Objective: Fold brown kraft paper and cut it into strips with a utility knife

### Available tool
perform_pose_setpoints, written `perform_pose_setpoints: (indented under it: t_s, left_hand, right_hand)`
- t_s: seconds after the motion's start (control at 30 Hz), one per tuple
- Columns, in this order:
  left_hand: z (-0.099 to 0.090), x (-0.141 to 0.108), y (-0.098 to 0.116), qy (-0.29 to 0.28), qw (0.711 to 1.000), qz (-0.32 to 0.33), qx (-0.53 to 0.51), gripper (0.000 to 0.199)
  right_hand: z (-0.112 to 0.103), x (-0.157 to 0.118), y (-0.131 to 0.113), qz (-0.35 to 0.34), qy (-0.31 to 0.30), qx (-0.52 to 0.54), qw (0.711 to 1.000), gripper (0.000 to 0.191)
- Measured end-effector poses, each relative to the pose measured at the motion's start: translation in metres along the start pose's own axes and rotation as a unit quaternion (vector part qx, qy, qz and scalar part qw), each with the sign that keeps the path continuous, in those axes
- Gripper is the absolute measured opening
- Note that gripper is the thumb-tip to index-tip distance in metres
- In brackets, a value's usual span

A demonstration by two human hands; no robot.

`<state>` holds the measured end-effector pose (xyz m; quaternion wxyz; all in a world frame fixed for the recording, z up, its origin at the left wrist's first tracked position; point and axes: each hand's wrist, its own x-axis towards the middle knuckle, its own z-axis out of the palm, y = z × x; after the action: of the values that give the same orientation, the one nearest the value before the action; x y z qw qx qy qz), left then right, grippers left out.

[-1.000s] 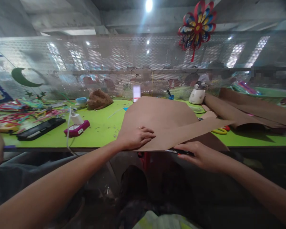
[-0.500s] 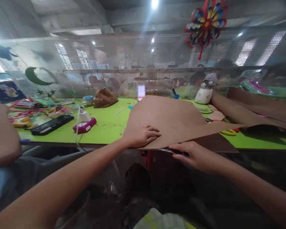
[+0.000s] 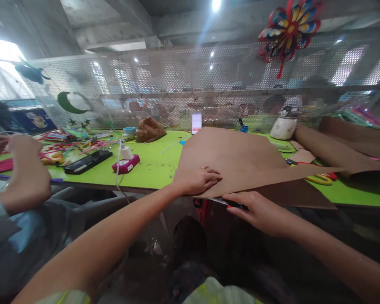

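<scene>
Brown paper sheet (image 3: 228, 152), one, at the near edge of a green table (image 3: 155, 164); both hands attending

Clock centred on the sheet, 12 pointing away from the person.

Table: green-topped, bearing the stock below. Sheet: flat for the most part, its pointed flap stretching toward 3 over a darker brown piece; whether the two are joined cannot be told. Paper roll (image 3: 332, 150): brown, at 3. Left hand (image 3: 204, 179): between 7 and 8, palm down on the sheet, fingers extended, pinching nothing. Right hand (image 3: 256, 209): at 5, fingers closed round a dark handle. Flask (image 3: 284, 126): white, dark-lidded, at 2. Scissors (image 3: 318, 179): yellow-and-red handles, between 3 and 4. Socket block (image 3: 126, 164): purple, white plug fitted, at 9. Bladed tool (image 3: 237, 204): in the right hand, blade along the sheet's near edge, toward 6.
</scene>
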<state>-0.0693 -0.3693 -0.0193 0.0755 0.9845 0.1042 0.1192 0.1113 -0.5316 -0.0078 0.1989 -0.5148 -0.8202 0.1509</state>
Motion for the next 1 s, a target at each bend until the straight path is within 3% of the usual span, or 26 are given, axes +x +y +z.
perform_pose_setpoints:
  t_s: [0.27, 0.53, 0.67, 1.0]
  left_hand:
    - [-0.004, -0.005, -0.002, 0.05, 0.996, -0.046, -0.049, 0.027]
    - [-0.03, -0.047, -0.018, -0.002, 0.999, -0.042, -0.006, 0.033]
    - [-0.027, -0.059, -0.021, -0.007, 0.999, -0.041, 0.032, 0.038]
    - [-0.023, -0.058, -0.019, -0.007, 0.999, -0.036, 0.035, 0.04]
  right_hand:
    - [0.004, -0.001, 0.003, 0.008, 0.004, 0.005, 1.0, 0.035]
    - [0.009, -0.002, 0.006, 0.012, 0.015, -0.006, 1.0, 0.035]
    - [0.012, 0.002, 0.002, 0.002, 0.018, -0.006, 1.0, 0.035]
    - [0.015, 0.018, -0.009, -0.02, 0.009, 0.006, 1.0, 0.035]
